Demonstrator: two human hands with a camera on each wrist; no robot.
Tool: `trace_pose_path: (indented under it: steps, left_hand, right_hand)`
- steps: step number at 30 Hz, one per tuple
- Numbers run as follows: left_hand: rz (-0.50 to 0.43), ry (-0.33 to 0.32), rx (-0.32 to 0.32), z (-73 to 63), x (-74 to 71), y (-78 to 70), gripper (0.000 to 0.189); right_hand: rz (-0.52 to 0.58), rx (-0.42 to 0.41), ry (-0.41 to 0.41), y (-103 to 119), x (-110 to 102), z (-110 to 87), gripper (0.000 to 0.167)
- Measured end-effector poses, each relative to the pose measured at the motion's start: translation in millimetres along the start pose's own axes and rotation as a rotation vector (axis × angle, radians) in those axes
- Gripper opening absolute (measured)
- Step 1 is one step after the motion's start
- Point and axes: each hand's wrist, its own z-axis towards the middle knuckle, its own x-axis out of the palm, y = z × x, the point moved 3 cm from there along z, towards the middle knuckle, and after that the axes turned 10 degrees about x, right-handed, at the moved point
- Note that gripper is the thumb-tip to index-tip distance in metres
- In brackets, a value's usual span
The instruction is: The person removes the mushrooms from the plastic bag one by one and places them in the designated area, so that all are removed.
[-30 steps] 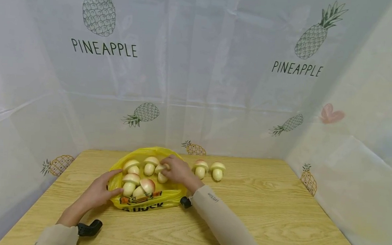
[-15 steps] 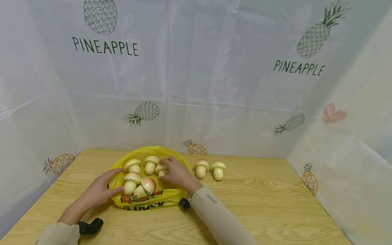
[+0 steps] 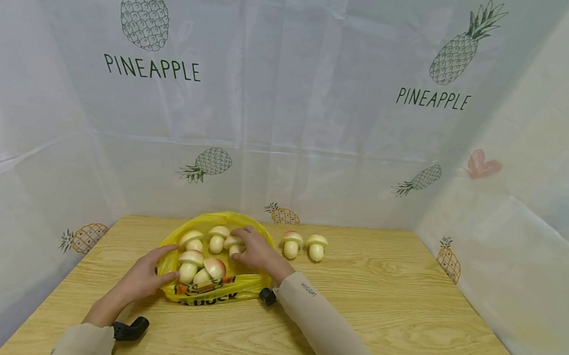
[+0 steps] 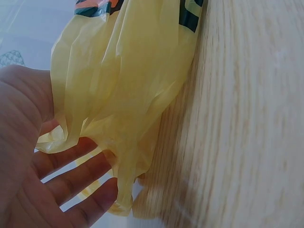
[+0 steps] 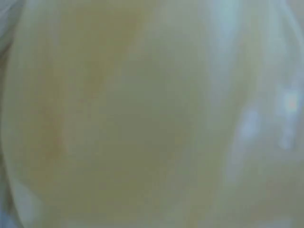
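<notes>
Nearest me, two beige sleeves [image 3: 327, 327] reach in over the wooden table [image 3: 402, 323], a black device [image 3: 131, 329] at the left wrist and a second black piece [image 3: 268, 296] by the right cuff. Beyond them, left of the table's middle, sits a yellow bag [image 3: 248, 289], its mouth open; black letters, partly lost in the folds, run along its near side.

The left hand [image 3: 141, 276] is spread at the bag's left edge, thumb toward the near side and fingers farther off, touching the plastic. Inside, near the thumb, lie two mushrooms, a pale one [image 3: 189, 268] and a red-capped one [image 3: 214, 269]. Farther in are two more, one at left [image 3: 192, 240] and one to its right [image 3: 217, 240].

The right hand [image 3: 259, 253] reaches over the bag's right side, thumb and fingers pinching a fifth mushroom [image 3: 233, 242] within it. Just right of the bag, toward the table's far edge, two mushrooms [image 3: 317, 248] sit side by side. Behind everything hangs a white sheet [image 3: 307, 114] printed with pineapples.
</notes>
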Motion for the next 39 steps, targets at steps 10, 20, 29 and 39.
trace_pose_path:
  steps: [10,20,29,39]
  left_hand:
    - [0.004,0.001,-0.014,-2.1,-0.7,2.0,0.068]
    - [0.002,0.004,-0.009,0.2,0.8,0.1,0.069]
    - [0.002,0.008,-0.005,0.2,-0.3,2.2,0.070]
    - [0.008,0.008,-0.005,-0.5,0.1,2.7,0.070]
  right_hand:
    - [0.028,-0.044,-0.030,2,-13,-10.9,0.060]
    - [0.065,-0.127,-0.107,-9,-39,-37.0,0.055]
    - [0.134,-0.172,-0.140,-27,-65,-59.9,0.054]
    - [0.159,-0.147,-0.192,-61,-88,-79.2,0.055]
